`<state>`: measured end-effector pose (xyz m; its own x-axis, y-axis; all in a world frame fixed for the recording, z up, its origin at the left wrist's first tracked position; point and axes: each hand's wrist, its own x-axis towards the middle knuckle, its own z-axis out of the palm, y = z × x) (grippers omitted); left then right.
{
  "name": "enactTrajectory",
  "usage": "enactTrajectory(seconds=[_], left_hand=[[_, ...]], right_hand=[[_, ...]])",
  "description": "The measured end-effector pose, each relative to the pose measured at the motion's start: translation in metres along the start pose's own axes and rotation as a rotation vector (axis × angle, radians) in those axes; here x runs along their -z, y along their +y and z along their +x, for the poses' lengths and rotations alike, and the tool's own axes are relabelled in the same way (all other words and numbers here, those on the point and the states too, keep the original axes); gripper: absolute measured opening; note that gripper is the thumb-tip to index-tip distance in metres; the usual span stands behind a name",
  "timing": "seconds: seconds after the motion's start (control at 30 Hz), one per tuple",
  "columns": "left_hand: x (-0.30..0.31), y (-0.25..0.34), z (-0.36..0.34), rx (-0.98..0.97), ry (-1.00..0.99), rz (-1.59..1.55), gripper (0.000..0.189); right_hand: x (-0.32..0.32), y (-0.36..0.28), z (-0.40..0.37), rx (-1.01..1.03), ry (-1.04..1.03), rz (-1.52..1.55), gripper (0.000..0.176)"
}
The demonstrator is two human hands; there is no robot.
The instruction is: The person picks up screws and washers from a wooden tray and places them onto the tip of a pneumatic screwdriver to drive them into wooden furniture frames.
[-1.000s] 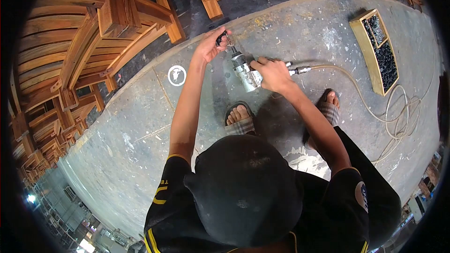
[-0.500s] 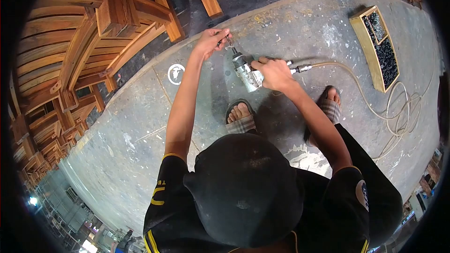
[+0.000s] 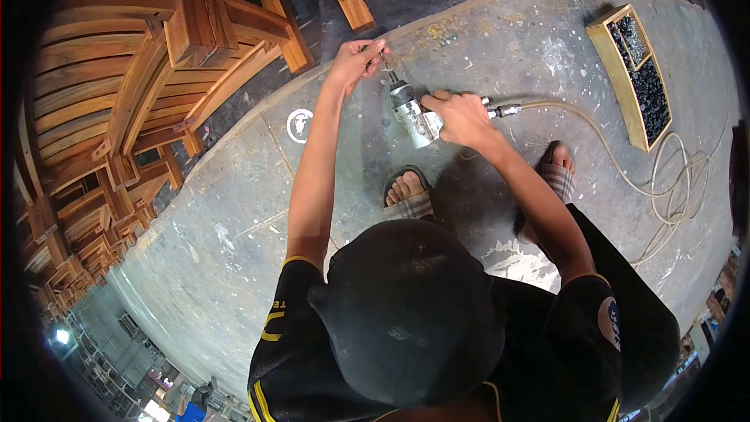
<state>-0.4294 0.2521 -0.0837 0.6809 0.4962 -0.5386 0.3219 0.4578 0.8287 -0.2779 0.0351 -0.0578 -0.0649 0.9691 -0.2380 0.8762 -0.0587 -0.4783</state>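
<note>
My right hand (image 3: 461, 117) is wrapped round the handle of a silver and black air screwdriver (image 3: 414, 115). The tool points up and slightly left, with a thin bit (image 3: 388, 66) sticking out of its nose. My left hand (image 3: 358, 68) is closed in a pinch at the end of that bit. Between its thumb and fingertips is a small dark screw-like piece, mostly hidden by the fingers. An air hose (image 3: 574, 111) runs right from the tool's handle fitting.
A wooden box (image 3: 623, 82) with compartments of small black hardware stands at the right on the grey floor (image 3: 234, 266). The hose lies in loops (image 3: 673, 187) below it. Wooden furniture frames (image 3: 125, 70) fill the left and top edges. My sandalled feet (image 3: 408, 191) are below the tool.
The view has shifted slightly. The left hand stays pinched at the bit's tip, and the right hand keeps its hold on the screwdriver, which has tilted a little more upright.
</note>
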Motion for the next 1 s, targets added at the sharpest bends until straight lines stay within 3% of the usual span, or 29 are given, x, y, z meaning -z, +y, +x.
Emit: enactTrajectory(seconds=[0.37,0.77,1.0], left_hand=[[-0.004,-0.003,-0.004,-0.009,0.008,0.044,0.03],[-0.006,-0.009,0.008,0.038,0.206,0.006,0.031],[0.014,-0.023,0.023,-0.054,0.259,-0.168,0.017]], right_hand=[[0.003,0.008,0.005,0.041,0.018,-0.076,0.048],[-0.011,0.002,0.028,0.024,0.055,-0.112,0.038],[-0.01,0.001,0.054,-0.036,0.05,-0.049,0.043]])
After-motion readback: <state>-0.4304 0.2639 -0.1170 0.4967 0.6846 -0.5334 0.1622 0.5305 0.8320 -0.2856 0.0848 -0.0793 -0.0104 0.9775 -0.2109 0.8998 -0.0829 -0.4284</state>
